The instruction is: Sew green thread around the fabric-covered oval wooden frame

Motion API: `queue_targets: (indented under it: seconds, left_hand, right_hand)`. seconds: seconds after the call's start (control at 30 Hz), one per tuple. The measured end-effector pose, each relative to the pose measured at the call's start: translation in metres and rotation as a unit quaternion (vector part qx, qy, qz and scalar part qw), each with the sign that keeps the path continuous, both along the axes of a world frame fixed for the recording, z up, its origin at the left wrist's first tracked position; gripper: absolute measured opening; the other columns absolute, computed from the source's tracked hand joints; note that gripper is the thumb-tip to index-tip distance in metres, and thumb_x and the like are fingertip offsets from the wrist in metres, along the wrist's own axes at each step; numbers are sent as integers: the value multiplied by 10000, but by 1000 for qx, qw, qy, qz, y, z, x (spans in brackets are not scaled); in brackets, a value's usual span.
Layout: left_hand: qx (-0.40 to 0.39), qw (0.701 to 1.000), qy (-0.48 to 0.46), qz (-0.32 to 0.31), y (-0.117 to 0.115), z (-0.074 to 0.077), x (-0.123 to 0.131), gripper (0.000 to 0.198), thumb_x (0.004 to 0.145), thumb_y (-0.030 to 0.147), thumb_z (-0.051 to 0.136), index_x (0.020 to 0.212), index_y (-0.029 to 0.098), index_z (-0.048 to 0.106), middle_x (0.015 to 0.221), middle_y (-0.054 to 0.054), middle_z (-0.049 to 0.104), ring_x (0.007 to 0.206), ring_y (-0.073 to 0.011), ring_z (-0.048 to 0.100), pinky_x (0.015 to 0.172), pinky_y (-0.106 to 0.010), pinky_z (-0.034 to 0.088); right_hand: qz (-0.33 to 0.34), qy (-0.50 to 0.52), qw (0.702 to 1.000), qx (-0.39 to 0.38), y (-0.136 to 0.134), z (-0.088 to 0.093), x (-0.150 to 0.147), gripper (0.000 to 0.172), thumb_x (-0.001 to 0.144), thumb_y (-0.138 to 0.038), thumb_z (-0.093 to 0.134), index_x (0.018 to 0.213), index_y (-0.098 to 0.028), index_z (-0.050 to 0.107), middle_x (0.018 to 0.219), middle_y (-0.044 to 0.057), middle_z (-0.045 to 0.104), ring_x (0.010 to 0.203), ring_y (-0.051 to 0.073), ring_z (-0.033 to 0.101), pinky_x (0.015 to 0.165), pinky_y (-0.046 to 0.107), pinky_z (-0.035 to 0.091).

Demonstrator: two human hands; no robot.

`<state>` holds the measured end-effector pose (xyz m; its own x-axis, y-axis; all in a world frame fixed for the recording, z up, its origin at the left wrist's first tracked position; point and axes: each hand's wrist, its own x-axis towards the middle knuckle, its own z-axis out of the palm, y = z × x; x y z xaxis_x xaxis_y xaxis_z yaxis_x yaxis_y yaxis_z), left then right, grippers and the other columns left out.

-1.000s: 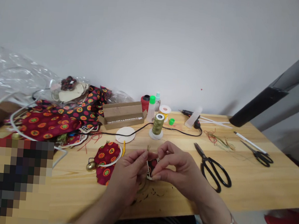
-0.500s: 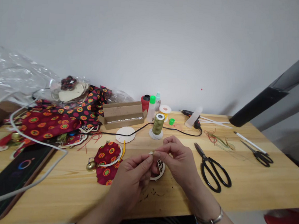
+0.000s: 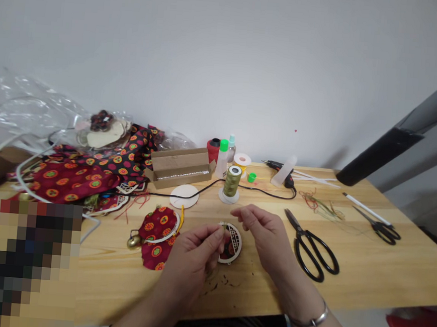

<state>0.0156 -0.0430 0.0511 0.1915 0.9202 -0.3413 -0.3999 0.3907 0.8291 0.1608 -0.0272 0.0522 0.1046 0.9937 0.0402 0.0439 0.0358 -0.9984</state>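
Your left hand (image 3: 190,262) is closed in a pinch, and its fingertips touch the top edge of a small round white frame with red cloth inside (image 3: 230,245). The frame lies on the light wooden worktop (image 3: 377,261). Your right hand (image 3: 266,233) is open and loose, with its fingers just above the frame. A red dotted cloth circle (image 3: 157,224) lies left of your left hand. Big black scissors (image 3: 315,249) lie right of your right hand.

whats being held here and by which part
The left hand pinches a round red fabric piece in a white lattice frame by its left edge; the right hand, just beside it, shows nothing held.
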Motion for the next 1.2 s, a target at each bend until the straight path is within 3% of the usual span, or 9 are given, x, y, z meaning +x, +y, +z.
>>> queue_targets:
  seconds: [0.2,0.33,0.43,0.5,0.57,0.83,1.2]
  left_hand:
    - [10,1000,14,-1,-1,-2,0,259,623,356,801,703,124,721,506,46,499,402,-16,297,387,-156,168]
    - [16,1000,-7,7,0,-4,-1,218,672,329,772,696,121,709,514,49,493,411,-16,291,390,-154,177]
    - [6,999,-45,20,2,-4,-3,195,696,311,756,695,126,691,522,54,489,411,-15,272,388,-147,187]
    - [3,998,-58,26,4,-4,-3,193,714,299,743,667,126,672,528,52,493,412,-15,268,387,-141,197]
    - [7,997,-67,37,5,-4,-3,190,716,285,743,655,123,664,547,45,513,420,-13,287,391,-132,217]
    - [-3,995,-80,56,8,-2,-1,221,650,290,793,685,116,660,568,39,538,402,0,299,370,-119,224]
    - [8,995,-84,55,9,0,-1,197,679,275,775,693,112,665,577,35,553,403,3,299,373,-114,230]
  right_hand:
    - [85,87,989,-84,-4,0,0,217,680,-366,733,804,-189,752,690,18,688,628,138,571,635,288,472]
    - [92,35,995,-35,-6,-1,0,239,732,-325,687,933,-205,733,804,21,669,685,131,562,649,269,467]
    - [183,42,982,-31,-8,-3,-1,311,778,-283,637,1078,-208,672,781,-3,621,666,115,531,628,246,448]
    - [251,61,965,-39,-10,-5,-3,246,795,-233,614,1029,-193,675,774,-12,607,694,112,528,660,241,435]
    - [278,65,957,-46,-12,-6,-5,151,783,-179,613,911,-170,691,777,-14,610,728,113,527,689,237,419]
    - [177,32,981,-75,-13,-11,-10,104,730,-221,643,677,-140,680,621,-7,616,577,105,506,576,234,405]
    - [182,-19,982,-57,-12,-15,-9,160,734,-239,637,612,-138,654,581,-9,589,558,98,471,550,227,369]
